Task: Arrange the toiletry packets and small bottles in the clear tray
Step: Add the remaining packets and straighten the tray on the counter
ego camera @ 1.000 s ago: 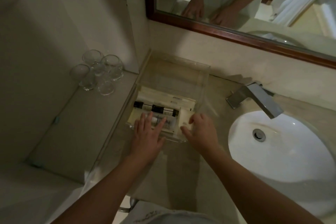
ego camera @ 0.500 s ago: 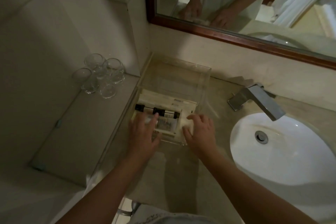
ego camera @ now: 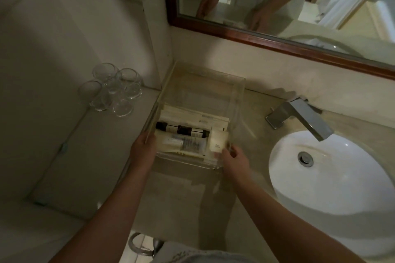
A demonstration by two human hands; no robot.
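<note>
Tray (ego camera: 239,100) on surface (ego camera: 181,194) holds bottles (ego camera: 181,130) and packets (ego camera: 192,118), left hand (ego camera: 142,149) and right hand (ego camera: 234,159) gripping its near corners.

- The left hand (ego camera: 142,149) is no longer lying over the bottles inside the clear tray (ego camera: 236,100); it now sits outside, at the tray's 8 o'clock corner, fingers against the left wall
- The right hand (ego camera: 234,159) has pulled back from the white packet (ego camera: 218,140) to the tray's 5 o'clock corner, fingertips at the front right edge
- With both hands off the contents, the pale tube (ego camera: 183,142) now shows in full, lying just in front of the two dark-capped bottles (ego camera: 181,130)
</note>
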